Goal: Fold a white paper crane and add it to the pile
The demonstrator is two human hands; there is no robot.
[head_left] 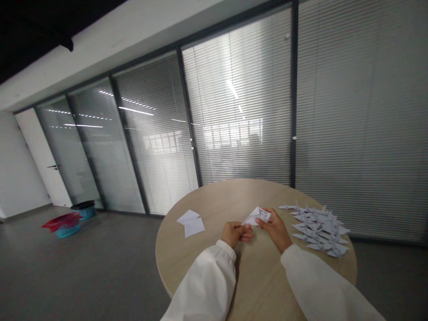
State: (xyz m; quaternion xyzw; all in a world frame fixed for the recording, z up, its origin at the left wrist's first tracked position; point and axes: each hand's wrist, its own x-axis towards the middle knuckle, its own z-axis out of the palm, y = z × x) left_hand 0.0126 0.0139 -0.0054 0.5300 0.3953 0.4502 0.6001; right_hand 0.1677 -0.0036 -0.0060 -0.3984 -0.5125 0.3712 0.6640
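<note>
A partly folded sheet of white paper (257, 216), with some dark print near its upper right, is held between my two hands above the round table (214, 200). My left hand (236, 233) pinches its lower left tip. At its right side, my right hand (274, 228) grips the paper between thumb and fingers. Right of my right hand lies a heap of folded white paper cranes (319, 229), several overlapping one another. Over on the left of the table rest some white paper pieces (191, 223) with creased edges.
On the grey floor at left stand two bins, one with a red liner (63, 223) and one with a black liner (83, 208). Glass partitions with blinds (240, 111) rise behind the table. A white door (45, 156) is at far left.
</note>
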